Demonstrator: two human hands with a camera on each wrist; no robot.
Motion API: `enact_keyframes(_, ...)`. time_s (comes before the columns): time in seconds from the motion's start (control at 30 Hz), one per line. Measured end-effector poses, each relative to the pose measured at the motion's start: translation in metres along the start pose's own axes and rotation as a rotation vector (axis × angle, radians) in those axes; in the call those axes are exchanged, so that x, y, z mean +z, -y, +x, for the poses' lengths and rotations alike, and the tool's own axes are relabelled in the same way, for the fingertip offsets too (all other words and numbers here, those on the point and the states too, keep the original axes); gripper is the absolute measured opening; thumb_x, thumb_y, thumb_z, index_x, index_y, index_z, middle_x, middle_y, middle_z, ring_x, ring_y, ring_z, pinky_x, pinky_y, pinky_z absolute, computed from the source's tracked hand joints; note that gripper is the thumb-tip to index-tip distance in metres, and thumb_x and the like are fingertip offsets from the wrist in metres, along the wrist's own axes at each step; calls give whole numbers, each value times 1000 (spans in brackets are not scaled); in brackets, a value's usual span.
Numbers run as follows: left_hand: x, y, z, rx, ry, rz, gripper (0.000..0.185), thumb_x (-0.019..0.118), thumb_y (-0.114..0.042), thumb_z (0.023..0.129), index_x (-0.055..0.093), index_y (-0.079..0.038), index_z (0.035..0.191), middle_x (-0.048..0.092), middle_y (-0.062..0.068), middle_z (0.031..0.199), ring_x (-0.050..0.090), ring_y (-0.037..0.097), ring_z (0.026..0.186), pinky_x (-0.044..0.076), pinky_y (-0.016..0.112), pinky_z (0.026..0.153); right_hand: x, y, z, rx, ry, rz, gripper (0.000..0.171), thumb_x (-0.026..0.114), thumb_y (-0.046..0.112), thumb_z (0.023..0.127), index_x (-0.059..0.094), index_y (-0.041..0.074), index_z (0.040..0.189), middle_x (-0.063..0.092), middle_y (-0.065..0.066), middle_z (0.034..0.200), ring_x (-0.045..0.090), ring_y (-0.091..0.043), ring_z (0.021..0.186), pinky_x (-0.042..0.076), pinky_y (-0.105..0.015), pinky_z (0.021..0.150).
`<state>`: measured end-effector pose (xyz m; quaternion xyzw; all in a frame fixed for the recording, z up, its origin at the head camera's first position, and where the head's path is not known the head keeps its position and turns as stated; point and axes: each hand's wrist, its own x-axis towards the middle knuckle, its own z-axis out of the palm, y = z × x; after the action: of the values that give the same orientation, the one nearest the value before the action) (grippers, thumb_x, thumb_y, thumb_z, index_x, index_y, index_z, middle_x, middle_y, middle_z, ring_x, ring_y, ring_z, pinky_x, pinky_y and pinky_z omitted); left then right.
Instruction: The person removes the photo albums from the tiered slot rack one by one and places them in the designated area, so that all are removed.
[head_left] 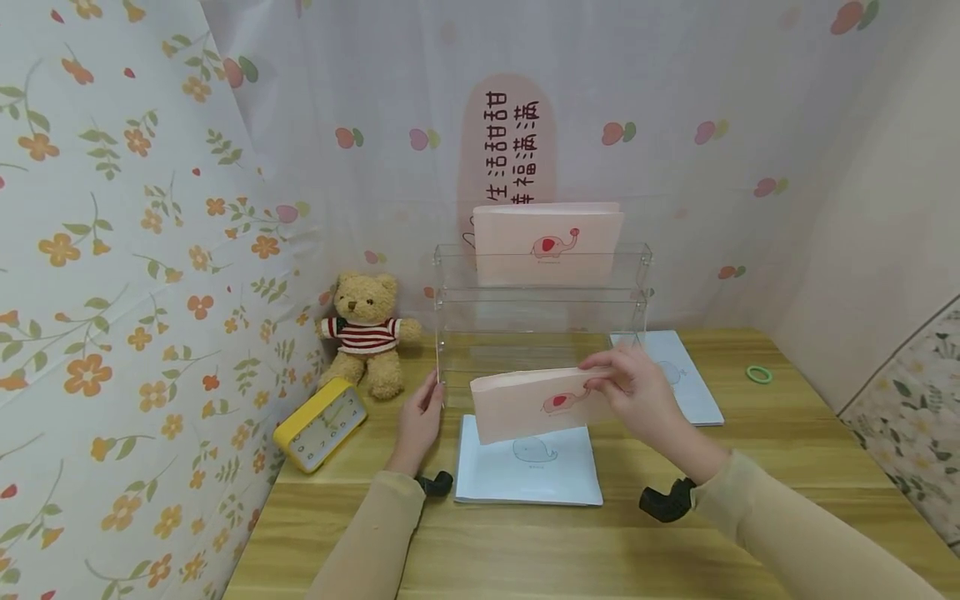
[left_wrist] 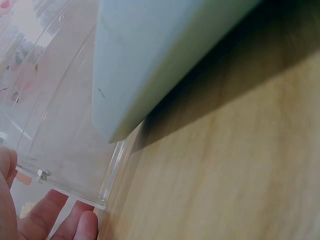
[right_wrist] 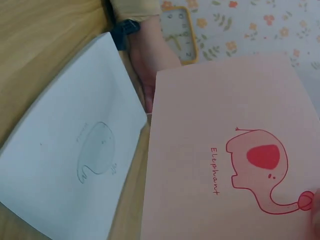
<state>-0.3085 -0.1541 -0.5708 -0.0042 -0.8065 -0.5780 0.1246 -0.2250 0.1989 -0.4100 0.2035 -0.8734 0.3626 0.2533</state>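
A pink notebook [head_left: 517,408] with a red elephant on its cover is pinched near its top right corner by my right hand [head_left: 641,396]. It hangs tilted in front of the clear acrylic rack [head_left: 438,317], overlapping a light blue notebook [head_left: 528,479] with a whale drawing. The word "Elephant" shows on the pink cover [right_wrist: 200,125] in the right wrist view. My left hand [head_left: 417,421] grips the rack's lower left side; the left wrist view has thumb and fingers [left_wrist: 45,212] on either side of the clear panel [left_wrist: 65,150].
Another pink elephant notebook [head_left: 510,250] stands in the rack's top tier. More light blue notebooks [head_left: 693,387] lie to the rack's right, with a green ring [head_left: 759,375] beyond. A teddy bear [head_left: 367,333] and a yellow clock [head_left: 318,425] sit at the left, by the floral curtain [head_left: 150,250].
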Motion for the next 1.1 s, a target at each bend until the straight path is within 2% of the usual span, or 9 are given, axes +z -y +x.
enact_keyframes(0.23, 0, -1, -2, 19, -5, -7, 45, 62, -26, 115, 62, -15, 158, 67, 14, 155, 68, 33, 140, 57, 51, 117, 11, -2, -22, 71, 101, 59, 28, 90, 0, 85, 82, 17, 106, 79, 1, 102, 64, -15, 102, 61, -23, 84)
enact_keyframes(0.43, 1, -2, -3, 24, -8, 0, 45, 63, -29, 114, 63, -16, 158, 68, 14, 154, 69, 34, 139, 56, 52, 117, 18, -2, -35, 129, 170, 101, 25, 90, 3, 87, 82, 18, 106, 80, 0, 109, 66, -19, 105, 61, -26, 87)
enact_keyframes(0.7, 1, -1, -4, 70, -29, 33, 44, 62, -29, 114, 64, -15, 156, 69, 19, 151, 71, 39, 135, 61, 49, 110, 21, 3, -42, 300, 290, 136, 22, 85, 2, 93, 81, 15, 110, 79, -3, 114, 69, -23, 109, 64, -28, 91)
enact_keyframes(0.8, 1, -2, -3, 56, -21, 18, 44, 62, -29, 115, 64, -17, 157, 68, 17, 152, 70, 38, 137, 59, 51, 113, 21, 3, -44, 331, 318, 159, 21, 84, 2, 94, 79, 13, 112, 79, -5, 115, 73, -23, 107, 64, -26, 90)
enact_keyframes(0.97, 1, -3, -3, 22, -14, -18, 44, 63, -28, 114, 63, -17, 157, 66, 14, 156, 67, 35, 141, 56, 53, 117, 18, 4, -45, 321, 353, 189, 22, 84, 3, 95, 79, 12, 114, 79, -5, 115, 75, -19, 102, 62, -21, 87)
enact_keyframes(1.1, 0, -3, -3, 9, -16, -20, 45, 64, -28, 114, 63, -18, 157, 65, 12, 157, 67, 33, 142, 56, 53, 118, 16, 8, -46, 324, 389, 166, 22, 84, 4, 95, 79, 16, 113, 79, -2, 113, 74, -18, 102, 62, -25, 88)
